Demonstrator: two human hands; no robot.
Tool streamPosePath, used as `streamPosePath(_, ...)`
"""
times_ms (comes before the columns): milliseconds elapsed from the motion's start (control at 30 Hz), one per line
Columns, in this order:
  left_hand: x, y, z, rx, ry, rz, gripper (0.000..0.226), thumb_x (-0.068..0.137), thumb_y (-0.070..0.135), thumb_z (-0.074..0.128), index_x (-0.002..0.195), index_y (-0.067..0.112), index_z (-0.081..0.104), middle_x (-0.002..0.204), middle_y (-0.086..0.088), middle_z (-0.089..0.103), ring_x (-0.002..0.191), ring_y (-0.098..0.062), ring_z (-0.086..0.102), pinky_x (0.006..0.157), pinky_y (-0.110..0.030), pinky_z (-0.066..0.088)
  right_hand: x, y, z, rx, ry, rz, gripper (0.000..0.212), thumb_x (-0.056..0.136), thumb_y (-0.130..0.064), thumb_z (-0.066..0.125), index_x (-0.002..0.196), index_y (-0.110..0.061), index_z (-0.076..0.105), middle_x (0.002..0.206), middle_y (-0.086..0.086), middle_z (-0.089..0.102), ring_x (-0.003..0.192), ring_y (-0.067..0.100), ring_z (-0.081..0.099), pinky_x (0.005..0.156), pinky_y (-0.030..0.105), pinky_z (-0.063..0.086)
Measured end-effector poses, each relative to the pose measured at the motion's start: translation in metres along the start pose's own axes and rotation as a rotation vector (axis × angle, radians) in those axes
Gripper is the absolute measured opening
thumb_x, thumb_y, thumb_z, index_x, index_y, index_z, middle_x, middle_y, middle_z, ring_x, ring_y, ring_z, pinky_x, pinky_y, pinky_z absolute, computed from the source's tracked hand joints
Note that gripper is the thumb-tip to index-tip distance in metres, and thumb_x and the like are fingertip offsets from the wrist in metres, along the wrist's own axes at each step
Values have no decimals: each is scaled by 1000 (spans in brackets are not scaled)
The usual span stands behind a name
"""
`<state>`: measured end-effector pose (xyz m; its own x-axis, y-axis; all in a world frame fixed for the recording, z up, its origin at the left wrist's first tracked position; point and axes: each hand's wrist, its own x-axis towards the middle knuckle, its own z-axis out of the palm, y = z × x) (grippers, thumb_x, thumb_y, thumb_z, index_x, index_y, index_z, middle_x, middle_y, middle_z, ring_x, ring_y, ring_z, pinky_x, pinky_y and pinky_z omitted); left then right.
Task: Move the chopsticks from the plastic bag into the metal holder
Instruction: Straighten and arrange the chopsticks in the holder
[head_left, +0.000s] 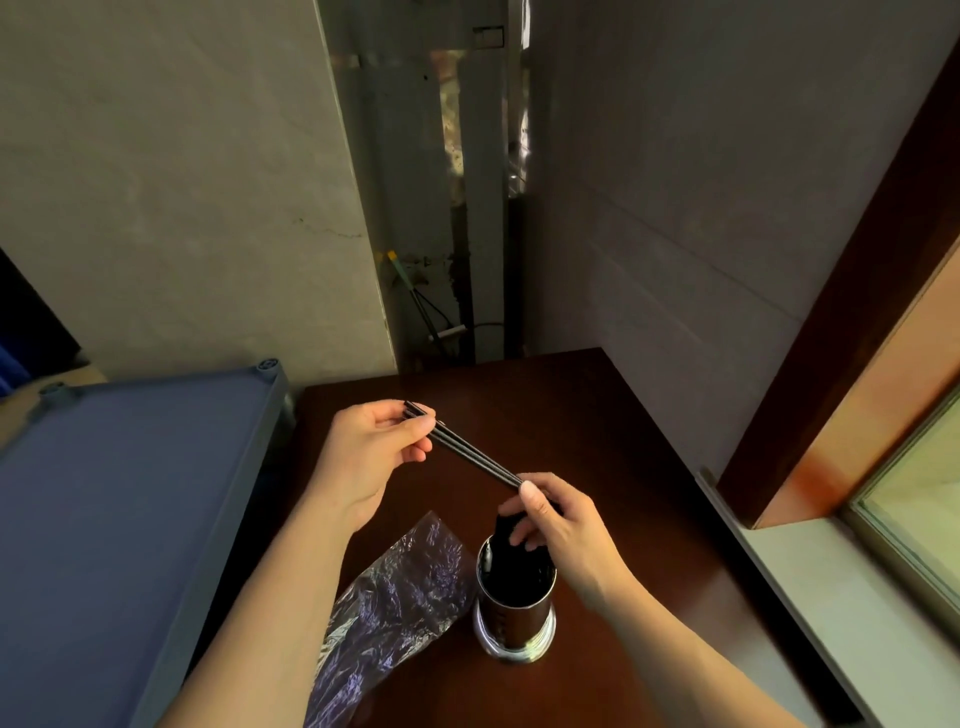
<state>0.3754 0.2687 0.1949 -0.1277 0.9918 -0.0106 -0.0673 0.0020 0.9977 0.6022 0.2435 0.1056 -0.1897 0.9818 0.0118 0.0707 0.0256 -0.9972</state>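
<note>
Pinching black chopsticks (470, 453) at both ends: left hand (371, 451) fingers curled round upper ends, right hand (558, 525) fingers gripped lower ends just above metal holder (514, 613). More chopsticks stood inside holder. Crumpled plastic bag (387, 603) lay on bench (597, 415) below left fingers.

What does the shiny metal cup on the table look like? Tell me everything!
The metal holder is a shiny round cup with a wider ringed base. It stands upright on the dark wooden table, with the crinkled plastic bag just to its left. Its inside looks dark, with dark things already in it, too dim to make out. The right hand hovers over its open top, pinching the black chopsticks; whether that hand touches the rim cannot be told.
</note>
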Motion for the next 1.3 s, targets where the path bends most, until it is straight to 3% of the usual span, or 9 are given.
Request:
streamPosePath(100, -3, -8, 0, -118, 17, -44, 12, 90, -6, 65, 95, 1, 73, 73, -5, 69, 63, -11, 64, 62, -22, 56, 1, -6, 0, 190, 64, 1, 26, 96, -40, 62, 95, -17, 73, 88, 13, 76, 59, 17, 60, 56, 27, 48)
streamPosePath(233, -6, -30, 1, -282, 21, -130, 13, 89, -8, 64, 92, 0, 73, 73, -5, 69, 65, -13, 66, 61, -22, 58, 5, -17, -9, 471, 112, 50, 18, 87, -23, 72, 94, -6, 75, 71, 15, 66, 61, 20, 60, 59, 25, 53)
streamPosePath(367, -7, -59, 8, -421, 9, -254, 13, 85, -9, 65, 90, 0, 73, 74, -7, 69, 65, -14, 67, 60, -22, 58, 8, -26, -23, 564, 179, 58, 9, 90, -7, 70, 95, 1, 71, 84, 18, 70, 71, 27, 68, 67, 29, 59)
streamPosePath(567, -11, -96, 24, -540, 1, -410, 12, 86, -11, 63, 95, -4, 69, 77, -12, 69, 66, -16, 68, 59, -22, 58, 5, -31, -34, 583, 238, 29, 7, 89, -9, 73, 91, -3, 74, 86, 19, 70, 74, 28, 70, 67, 31, 60)
streamPosePath(767, -17, -109, 24, -298, -73, -447, 17, 87, -6, 68, 104, -4, 69, 92, -20, 75, 69, -21, 71, 62, -28, 59, -1, -27, -40, 297, 308, -29, 9, 90, -14, 73, 88, -6, 72, 80, 16, 73, 68, 30, 71, 65, 34, 60)
streamPosePath(867, -21, -116, 20, -125, -15, -463, 21, 87, 2, 73, 108, 1, 71, 102, -17, 73, 79, -25, 71, 68, -34, 59, -2, -26, -45, 72, 292, -56, 7, 92, -15, 72, 88, -9, 72, 77, 15, 75, 68, 30, 74, 66, 38, 62)
streamPosePath(1067, -26, -122, 16, -66, 129, -484, 16, 96, 2, 62, 110, -1, 68, 101, -20, 69, 78, -25, 65, 64, -32, 55, -8, -17, -32, -291, 137, -36, 10, 92, -18, 71, 82, -19, 69, 64, 6, 73, 56, 13, 71, 55, 23, 57)
streamPosePath(1167, -28, -123, 16, -26, 117, -475, 15, 96, 1, 60, 109, -1, 68, 100, -20, 70, 75, -24, 65, 62, -31, 55, -11, -5, -20, -432, 63, -4, 9, 92, -20, 70, 84, -21, 68, 64, 6, 71, 58, 14, 71, 57, 29, 60)
streamPosePath(1300, -26, -124, 14, 9, 102, -451, 14, 96, 1, 61, 107, 0, 69, 97, -19, 71, 73, -22, 66, 60, -29, 55, -15, 11, -11, -592, -20, -1, 6, 94, -21, 68, 89, -20, 67, 68, 0, 70, 60, 8, 68, 59, 26, 58)
